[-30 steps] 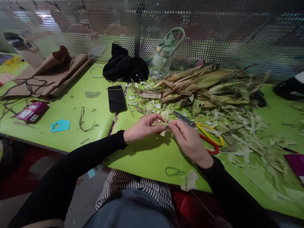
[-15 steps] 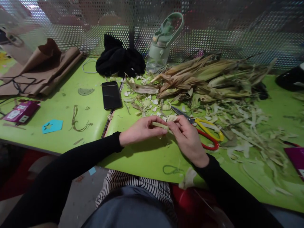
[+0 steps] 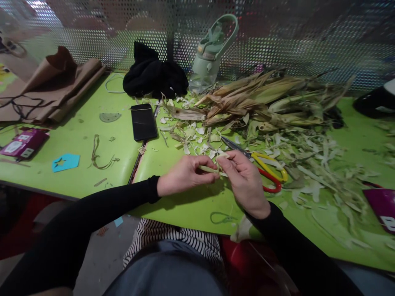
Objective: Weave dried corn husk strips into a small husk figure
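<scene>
A pale green strip of corn husk [image 3: 207,168] runs between my two hands above the table's front part. My left hand [image 3: 188,174] pinches it between thumb and fingers. On its other end, my right hand [image 3: 245,181] is closed, thumb against forefinger, with a whitish bit of husk showing at the fingertips. Just behind my right hand lie scissors [image 3: 269,166] with one yellow and one red handle, blades pointing away to the left. Husk scraps [image 3: 200,139] are strewn beyond the hands. A heap of dried corn husks [image 3: 265,100] lies at the back.
A phone [image 3: 143,122], a black cloth [image 3: 156,76] and a green bottle [image 3: 207,57] stand or lie behind my left hand. Further left are brown paper [image 3: 58,88], a purple packet [image 3: 24,143] and a blue paper piece [image 3: 66,162]. A thin cord loop [image 3: 222,218] lies near the front edge.
The fingers of both hands have shifted slightly around the husk strip, and the left fingers are a little lower. The whole view has moved slightly; the other things stay in place.
</scene>
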{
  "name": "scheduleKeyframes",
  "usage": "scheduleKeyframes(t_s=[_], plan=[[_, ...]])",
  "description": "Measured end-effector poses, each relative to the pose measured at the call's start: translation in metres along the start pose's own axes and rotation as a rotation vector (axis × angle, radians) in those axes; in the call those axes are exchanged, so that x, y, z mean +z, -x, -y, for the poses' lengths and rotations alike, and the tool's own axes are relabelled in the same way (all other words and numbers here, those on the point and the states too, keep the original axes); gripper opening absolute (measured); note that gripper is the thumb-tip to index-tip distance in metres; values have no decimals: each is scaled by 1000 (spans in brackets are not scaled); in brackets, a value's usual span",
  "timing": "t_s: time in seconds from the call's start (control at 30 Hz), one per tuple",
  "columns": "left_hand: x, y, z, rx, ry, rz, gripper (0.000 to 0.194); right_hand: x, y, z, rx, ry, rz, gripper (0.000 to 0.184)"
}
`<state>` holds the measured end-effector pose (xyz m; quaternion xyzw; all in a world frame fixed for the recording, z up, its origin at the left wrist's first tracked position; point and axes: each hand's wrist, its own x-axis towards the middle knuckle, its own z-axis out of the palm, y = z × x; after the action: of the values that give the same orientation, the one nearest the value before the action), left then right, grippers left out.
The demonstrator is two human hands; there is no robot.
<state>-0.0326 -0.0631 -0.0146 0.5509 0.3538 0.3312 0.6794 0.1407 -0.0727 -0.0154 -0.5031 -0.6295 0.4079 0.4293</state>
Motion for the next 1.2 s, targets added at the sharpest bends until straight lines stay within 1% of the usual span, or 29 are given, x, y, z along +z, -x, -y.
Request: scheduleKeyframes(t_s=[0.1,0.17,0.2,0.33,0.37,0.4,0.47,0.57,0.67,0.77,0.87,1.03,1.13,1.2], plan=[[2,3,3,82,-136,-2,17,-1,-1,-2,-1,-33,13,24],[3,5,1,101,-207,-18,18,-2,-3,-1,-5,-40,24,25],[3,5,0,94,-204,-10,18,-3,-4,0,0,-44,32,26],[1,7,-12,25,22,118,23,-7,-7,7,23,-98,53,30],[0,7,-15,6,68,135,24,-8,-7,9,21,-108,54,32],[-1,8,-17,-4,93,128,25,-10,-7,9,18,-109,62,34],[-4,8,-18,0,91,71,24,-13,-7,10,2,-60,89,37],[-6,8,-17,40,32,2,23,-15,-8,8,-58,127,131,36],[-9,7,-15,42,-55,-2,22,-14,-8,6,-149,293,152,25],[-12,5,-15,5,-155,6,20,-12,-7,6,-185,321,102,15],[-14,3,-16,4,-178,20,19,-12,-5,6,-172,297,72,16],[-14,3,-16,53,-228,34,21,-14,-6,6,-111,176,150,21],[-14,5,-16,67,-279,37,22,-13,-6,7,-75,149,141,19],[-15,6,-18,69,-299,54,22,-12,-5,9,-20,109,149,17]])
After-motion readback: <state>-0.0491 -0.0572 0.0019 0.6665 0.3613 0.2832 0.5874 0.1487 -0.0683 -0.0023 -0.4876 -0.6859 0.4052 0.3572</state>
